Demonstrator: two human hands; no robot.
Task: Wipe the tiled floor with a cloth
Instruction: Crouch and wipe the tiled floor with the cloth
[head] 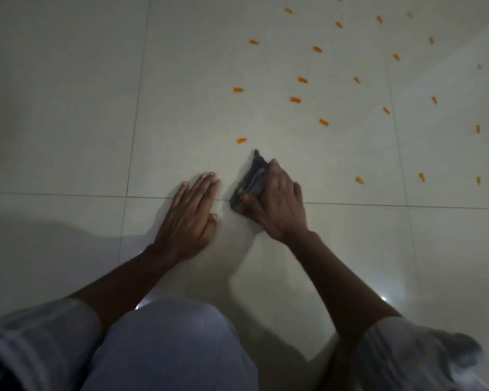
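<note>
Since the cloth [250, 179] sits mid-frame under the right hand [280, 204] — fingers flat, pressing, not clenched — its long axis points up-frame twd the orange bits [241, 141]; left hand [189, 215] lies flat on the floor [68, 108].

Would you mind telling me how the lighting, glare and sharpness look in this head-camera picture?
Head view: dim overall; small bright glints on the glossy tiled floor; soft shadows beside both forearms; the right sleeve is blurred, while the left hand, the right hand and the cloth read fairly sharp; grout lines bow slightly from the wide lens.
</note>
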